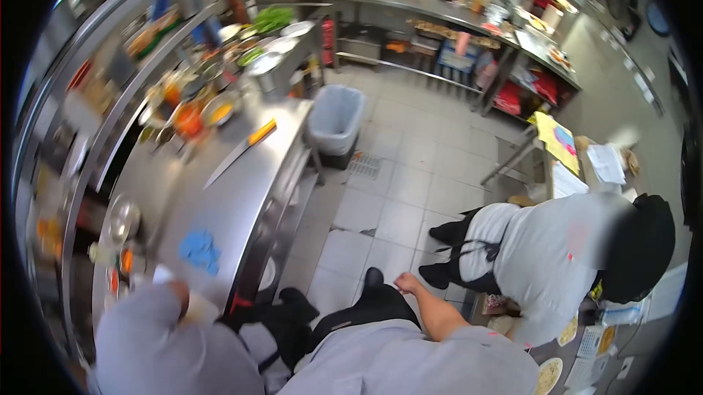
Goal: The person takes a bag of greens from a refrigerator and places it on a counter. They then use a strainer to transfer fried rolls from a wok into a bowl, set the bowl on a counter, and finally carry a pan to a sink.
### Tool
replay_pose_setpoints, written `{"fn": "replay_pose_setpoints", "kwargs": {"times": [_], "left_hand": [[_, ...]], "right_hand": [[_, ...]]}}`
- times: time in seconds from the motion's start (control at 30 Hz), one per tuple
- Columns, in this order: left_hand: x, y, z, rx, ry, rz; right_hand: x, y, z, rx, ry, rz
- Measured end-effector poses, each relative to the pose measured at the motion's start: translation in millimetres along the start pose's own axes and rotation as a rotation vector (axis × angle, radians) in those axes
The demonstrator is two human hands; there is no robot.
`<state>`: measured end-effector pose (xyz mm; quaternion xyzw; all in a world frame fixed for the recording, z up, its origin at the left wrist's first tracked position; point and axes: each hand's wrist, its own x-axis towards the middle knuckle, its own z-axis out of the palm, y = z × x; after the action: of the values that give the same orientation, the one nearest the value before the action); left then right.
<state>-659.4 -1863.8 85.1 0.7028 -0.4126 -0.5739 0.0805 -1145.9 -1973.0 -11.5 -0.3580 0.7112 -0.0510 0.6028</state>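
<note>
My right hand (405,283) hangs at my side over the tiled floor, its fingers curled into a loose fist with nothing showing in it. It touches no object; a co-worker in a white top and black cap (545,248) bends over just to its right. My left hand is not in view. To my left, another person in a grey shirt (176,344) stands at a steel counter (176,212). On that counter lie a yellow-handled knife (242,150) and a crumpled blue cloth (199,251), both apart from my hand.
A lined trash bin (337,120) stands at the counter's end, near a floor drain (365,166). Bowls and containers, including an orange one (188,120), crowd the counter's back. A long steel worktable (410,0) runs along the far wall. Plates of food (549,376) sit at lower right.
</note>
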Motion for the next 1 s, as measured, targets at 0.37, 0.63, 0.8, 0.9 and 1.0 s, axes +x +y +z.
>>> {"fn": "replay_pose_setpoints", "kwargs": {"times": [0.37, 0.63, 0.8, 0.9, 1.0], "left_hand": [[198, 243, 12, 0.095, -0.168, 0.023], [398, 472, -36, 0.369, -0.354, 0.207], [596, 633, -56, 0.196, -0.367, 0.236], [703, 759, -51, 0.369, -0.283, 0.334], [768, 870, -23, 0.356, -0.214, 0.483]], "right_hand": [[129, -143, -213, 0.014, 0.378, -0.281], [159, -105, -266, 0.223, 0.423, 0.325], [185, -129, -272, 0.605, 0.483, 0.429], [203, -182, -288, 0.725, 0.457, 0.415], [255, -197, -302, 0.561, 0.487, 0.195]]}}
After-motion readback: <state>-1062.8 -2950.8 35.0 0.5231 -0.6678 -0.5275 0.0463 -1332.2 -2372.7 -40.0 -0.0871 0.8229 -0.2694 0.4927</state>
